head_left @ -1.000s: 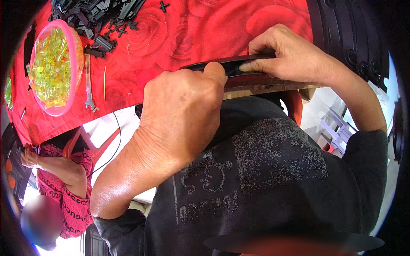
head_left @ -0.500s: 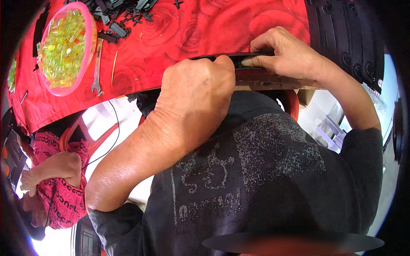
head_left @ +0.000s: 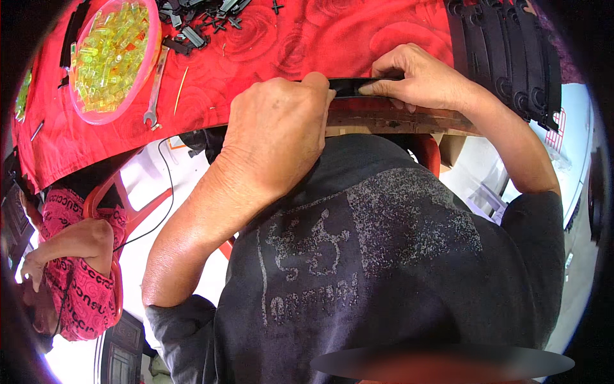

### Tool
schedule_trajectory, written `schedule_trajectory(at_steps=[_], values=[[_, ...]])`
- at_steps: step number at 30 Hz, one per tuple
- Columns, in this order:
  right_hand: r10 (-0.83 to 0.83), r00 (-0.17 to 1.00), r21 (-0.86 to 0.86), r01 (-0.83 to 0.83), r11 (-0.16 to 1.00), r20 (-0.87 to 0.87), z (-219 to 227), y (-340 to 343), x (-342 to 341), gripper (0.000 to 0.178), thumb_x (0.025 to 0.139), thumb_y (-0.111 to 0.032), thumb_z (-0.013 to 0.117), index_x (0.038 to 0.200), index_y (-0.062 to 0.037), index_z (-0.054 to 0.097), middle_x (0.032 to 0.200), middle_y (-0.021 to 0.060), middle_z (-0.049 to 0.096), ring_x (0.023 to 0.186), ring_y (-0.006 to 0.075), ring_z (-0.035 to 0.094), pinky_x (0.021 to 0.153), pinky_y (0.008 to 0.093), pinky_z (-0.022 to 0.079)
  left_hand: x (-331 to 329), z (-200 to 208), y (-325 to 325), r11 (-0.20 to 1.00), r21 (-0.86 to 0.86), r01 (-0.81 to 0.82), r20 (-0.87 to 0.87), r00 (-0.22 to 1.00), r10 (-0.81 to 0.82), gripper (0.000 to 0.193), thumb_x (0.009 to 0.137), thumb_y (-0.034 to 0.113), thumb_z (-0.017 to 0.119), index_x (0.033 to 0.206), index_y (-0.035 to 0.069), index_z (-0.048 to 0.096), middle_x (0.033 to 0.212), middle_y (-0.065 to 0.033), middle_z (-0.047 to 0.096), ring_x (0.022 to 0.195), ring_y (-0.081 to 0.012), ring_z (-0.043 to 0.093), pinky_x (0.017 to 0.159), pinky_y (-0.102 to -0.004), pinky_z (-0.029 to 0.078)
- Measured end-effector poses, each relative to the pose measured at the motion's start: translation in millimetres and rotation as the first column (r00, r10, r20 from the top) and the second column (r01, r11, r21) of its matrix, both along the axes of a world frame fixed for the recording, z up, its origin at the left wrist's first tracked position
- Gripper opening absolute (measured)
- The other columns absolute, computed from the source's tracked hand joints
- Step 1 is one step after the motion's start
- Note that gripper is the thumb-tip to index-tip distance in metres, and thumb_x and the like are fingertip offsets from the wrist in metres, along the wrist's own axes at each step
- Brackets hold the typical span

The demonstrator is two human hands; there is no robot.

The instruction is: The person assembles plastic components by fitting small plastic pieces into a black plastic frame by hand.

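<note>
A long black plastic piece lies along the front edge of the red-covered table, in front of my chest. My left hand is closed over its left part, knuckles up, and hides that end. On the right part, the thumb and forefinger of my right hand pinch the piece, while other fingers curl beneath it. A worn wooden edge shows just below the piece.
Yellow-green clear pieces fill a pink-rimmed basin at the far left. Near it lie a wrench, a thin stick and small black parts. Long black parts are stacked far right. Another person sits at left.
My left hand has shifted a little left along the black piece, baring more of its middle. My right hand keeps its pinch. The whole view has turned slightly.
</note>
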State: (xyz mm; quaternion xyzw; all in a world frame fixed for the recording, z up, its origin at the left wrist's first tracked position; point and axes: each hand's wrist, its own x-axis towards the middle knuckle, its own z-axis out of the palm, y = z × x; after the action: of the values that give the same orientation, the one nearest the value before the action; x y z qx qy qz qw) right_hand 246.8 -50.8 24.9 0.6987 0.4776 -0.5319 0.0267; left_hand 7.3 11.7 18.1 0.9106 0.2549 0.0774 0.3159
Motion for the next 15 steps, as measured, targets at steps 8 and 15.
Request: schedule_trajectory(at_steps=[8,15], values=[[0.037,0.999,-0.017,-0.037,0.999,-0.005,1,4,0,0.030,0.095,-0.030,0.075,0.087,-0.0015,0.072,0.059,0.0004,0.058,0.049,0.0066,0.056,0.045,0.0238,0.044,-6,-2,-2,0.993,-0.096,-0.070,0.026,0.997,0.073,0.023,0.096,0.018,0.065,0.080,0.002,0.059,0.065,-0.0247,0.057,0.064,-0.0455,0.062,0.057,-0.0553,0.045],[-0.038,0.996,-0.068,0.032,0.997,-0.083,4,3,3,0.030,0.101,-0.031,0.067,0.092,-0.0026,0.068,0.061,-0.0013,0.057,0.049,0.0063,0.054,0.046,0.0238,0.043,-17,2,14,0.969,-0.189,-0.162,0.076,0.981,0.178,0.018,0.097,0.018,0.063,0.090,0.002,0.062,0.067,-0.0233,0.062,0.067,-0.0454,0.064,0.059,-0.0538,0.049]])
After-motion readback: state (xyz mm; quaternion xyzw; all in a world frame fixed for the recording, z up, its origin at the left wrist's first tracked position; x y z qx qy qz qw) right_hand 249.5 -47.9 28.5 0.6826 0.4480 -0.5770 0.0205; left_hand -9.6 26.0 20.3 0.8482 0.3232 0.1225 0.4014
